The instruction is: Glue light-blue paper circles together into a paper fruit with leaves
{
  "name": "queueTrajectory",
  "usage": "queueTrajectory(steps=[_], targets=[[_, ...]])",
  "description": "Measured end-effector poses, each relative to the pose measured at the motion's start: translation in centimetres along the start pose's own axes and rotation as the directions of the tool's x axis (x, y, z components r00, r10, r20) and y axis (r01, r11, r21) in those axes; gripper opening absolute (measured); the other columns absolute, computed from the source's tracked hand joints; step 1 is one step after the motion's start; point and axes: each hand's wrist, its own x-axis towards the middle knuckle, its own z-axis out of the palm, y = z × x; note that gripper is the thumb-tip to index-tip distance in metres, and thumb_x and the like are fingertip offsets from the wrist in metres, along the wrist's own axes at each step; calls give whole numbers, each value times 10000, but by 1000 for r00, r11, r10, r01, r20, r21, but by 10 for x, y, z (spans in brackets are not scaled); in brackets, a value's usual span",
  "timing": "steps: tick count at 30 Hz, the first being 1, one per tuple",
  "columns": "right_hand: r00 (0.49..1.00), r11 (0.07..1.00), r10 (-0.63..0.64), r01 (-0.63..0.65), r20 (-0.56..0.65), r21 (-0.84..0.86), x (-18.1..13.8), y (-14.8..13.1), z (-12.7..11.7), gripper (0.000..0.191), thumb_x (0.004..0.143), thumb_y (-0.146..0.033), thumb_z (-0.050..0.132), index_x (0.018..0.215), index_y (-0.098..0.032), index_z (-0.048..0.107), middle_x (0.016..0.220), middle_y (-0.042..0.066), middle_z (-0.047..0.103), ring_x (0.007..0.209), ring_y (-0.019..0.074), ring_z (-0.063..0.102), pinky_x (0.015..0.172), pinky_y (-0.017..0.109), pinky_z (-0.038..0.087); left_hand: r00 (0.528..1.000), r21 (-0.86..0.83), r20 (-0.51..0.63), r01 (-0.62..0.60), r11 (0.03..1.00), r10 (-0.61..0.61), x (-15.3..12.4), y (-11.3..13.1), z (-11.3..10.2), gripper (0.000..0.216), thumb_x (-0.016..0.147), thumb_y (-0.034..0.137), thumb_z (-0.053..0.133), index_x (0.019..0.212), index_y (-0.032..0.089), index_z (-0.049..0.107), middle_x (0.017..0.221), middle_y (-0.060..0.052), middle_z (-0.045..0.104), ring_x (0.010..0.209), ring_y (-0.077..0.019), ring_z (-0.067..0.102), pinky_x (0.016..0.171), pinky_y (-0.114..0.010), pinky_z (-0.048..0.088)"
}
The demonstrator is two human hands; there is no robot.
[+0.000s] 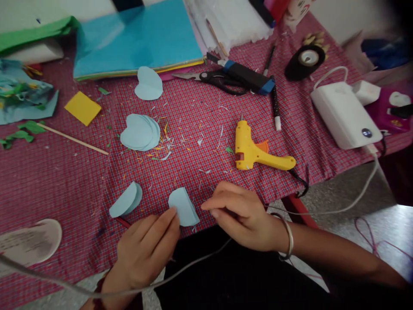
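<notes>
My left hand [150, 247] has its fingers closed at the left edge of a folded light blue paper heart [183, 206] by the table's front edge. The thumb is hidden. To the right of that heart, apart from it, my right hand [240, 215] is curled, thumb and index close together, with nothing visible in it. Another folded blue paper piece [124, 202] lies beyond my left hand. Farther back are a small stack of blue paper hearts [138, 132] and a single heart [148, 84]. A yellow glue gun [247, 146] lies beyond my right hand.
Scissors [222, 81], a blue-and-black cutter [247, 75] and a pen [276, 107] lie at the back. Blue sheets [138, 36] are stacked there. A white power bank [346, 114] sits at right. A wooden stick [74, 137] and yellow paper [83, 107] lie left; a cable crosses my lap.
</notes>
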Motion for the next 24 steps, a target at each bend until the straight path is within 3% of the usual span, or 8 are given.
queueTrajectory(steps=[9, 16, 24], targets=[[997, 994, -19, 27, 77, -108, 0, 0, 3, 213, 903, -69, 487, 1001, -72, 676, 800, 69, 594, 735, 129, 543, 639, 248, 485, 998, -12, 58, 10, 1000, -9, -4, 0, -1, 288, 809, 41, 657, 1095, 78, 654, 1116, -149, 689, 848, -231, 621, 662, -361, 522], [985, 955, -28, 78, 173, -287, -1, 1, 6, 205, 874, -60, 487, 931, -83, 683, 822, 83, 598, 770, 169, 530, 688, 319, 480, 997, 7, 76, -29, 1000, 29, -3, -1, -1, 261, 822, 61, 642, 1081, 87, 656, 1110, -154, 683, 851, -236, 620, 654, -366, 522], [969, 919, -44, 135, 244, -369, -2, 2, 6, 257, 883, -86, 499, 1051, -133, 687, 843, 64, 596, 767, 167, 516, 674, 310, 447, 997, 28, 67, -29, 999, 27, -1, 0, 1, 296, 801, 56, 666, 1095, 83, 649, 1113, -134, 676, 831, -215, 585, 640, -347, 505]])
